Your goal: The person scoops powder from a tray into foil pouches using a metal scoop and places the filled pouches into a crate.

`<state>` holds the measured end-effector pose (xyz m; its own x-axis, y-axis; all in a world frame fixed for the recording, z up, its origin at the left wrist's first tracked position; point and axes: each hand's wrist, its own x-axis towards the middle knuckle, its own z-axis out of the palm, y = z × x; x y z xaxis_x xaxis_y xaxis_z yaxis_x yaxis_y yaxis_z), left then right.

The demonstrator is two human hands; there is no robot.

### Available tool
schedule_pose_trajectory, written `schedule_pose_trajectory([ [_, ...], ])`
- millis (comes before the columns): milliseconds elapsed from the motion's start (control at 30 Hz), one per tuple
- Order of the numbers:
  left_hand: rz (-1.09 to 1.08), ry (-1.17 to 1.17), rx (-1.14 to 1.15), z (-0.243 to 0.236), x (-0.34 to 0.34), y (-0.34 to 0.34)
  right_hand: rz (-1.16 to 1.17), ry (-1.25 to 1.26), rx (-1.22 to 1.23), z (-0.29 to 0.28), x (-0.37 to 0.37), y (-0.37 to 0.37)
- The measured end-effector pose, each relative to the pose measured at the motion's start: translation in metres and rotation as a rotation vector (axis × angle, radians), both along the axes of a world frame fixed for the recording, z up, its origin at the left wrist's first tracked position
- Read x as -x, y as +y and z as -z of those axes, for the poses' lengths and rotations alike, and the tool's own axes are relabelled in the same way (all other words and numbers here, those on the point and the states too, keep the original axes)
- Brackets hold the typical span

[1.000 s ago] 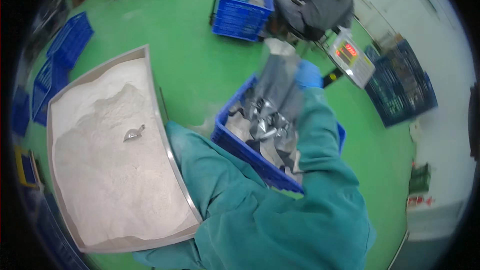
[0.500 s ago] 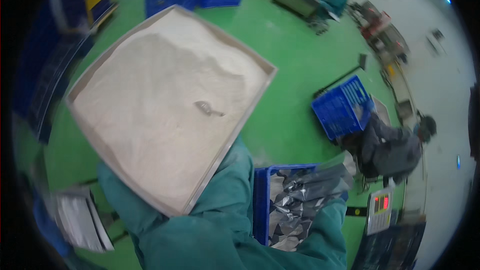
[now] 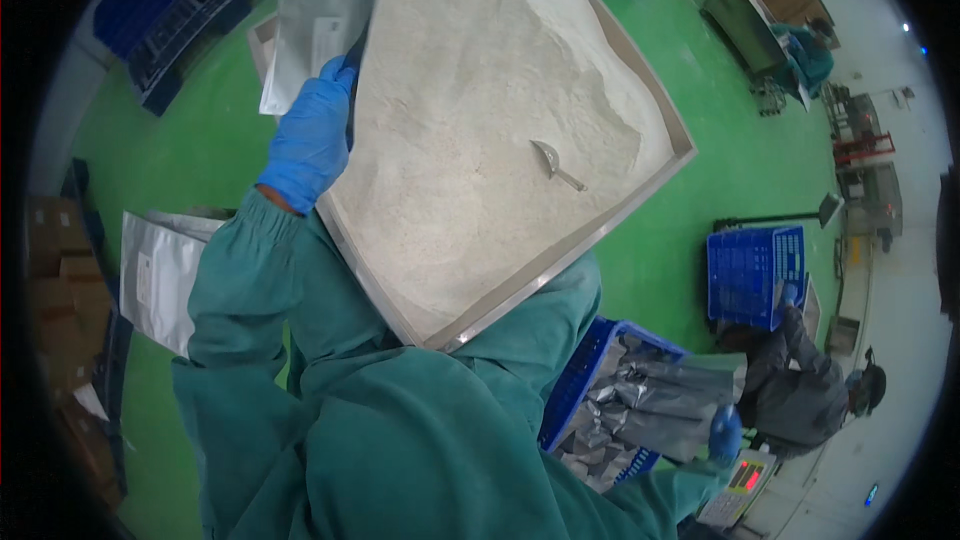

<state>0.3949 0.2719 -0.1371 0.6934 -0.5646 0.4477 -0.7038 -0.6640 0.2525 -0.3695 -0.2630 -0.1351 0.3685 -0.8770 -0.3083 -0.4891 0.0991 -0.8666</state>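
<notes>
1. The left hand (image 3: pixel 310 140), in a blue glove, is left of the upper centre of the frame, its fingers curled around the edge of a flat silver bag (image 3: pixel 322 15).
2. That flat silver bag is in the upper left of the frame, overlapping the left side of a wide metal tray (image 3: pixel 560 248); a pale label shows on its face.
3. The right hand (image 3: pixel 725 435), also gloved in blue, is in the lower right of the frame, at the side of a long silver bag (image 3: pixel 665 400). It is small and blurred, so I cannot tell whether the fingers grip the bag or just rest against it.
4. The long silver bag lies across the top of a blue crate (image 3: pixel 573 385), over other crumpled silver bags (image 3: pixel 590 430) inside it.
5. The tray fills the upper middle of the frame and holds a broad bed of pale powder (image 3: pixel 460 140), higher along its upper right side.
6. A small metal scoop (image 3: pixel 546 157) lies on the powder, right of the frame's centre.
7. More silver bags (image 3: pixel 160 280) are stacked at the left of the frame, beside the left sleeve (image 3: pixel 245 280).
8. A scale (image 3: pixel 742 482) with a red display stands just beyond the right hand.
9. A co-worker in grey (image 3: pixel 800 405) sits at the right of the frame, near another blue basket (image 3: pixel 755 275).
</notes>
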Motion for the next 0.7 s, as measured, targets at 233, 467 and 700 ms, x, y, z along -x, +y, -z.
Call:
schedule_pose_trajectory([
  [233, -0.154, 0.641, 0.419, 0.037, -0.023, 0.021, -0.437, -0.204, -0.368, -0.022, -0.438, 0.109],
  [467, -0.236, 0.154, 0.313, 0.012, 0.003, 0.065, -0.907, 0.431, 0.226, 0.098, -0.675, 0.194],
  [700, -0.425, 0.492, 0.721, 0.006, 0.016, 0.067, -0.650, 1.057, 0.606, 0.187, -0.698, 0.171],
])
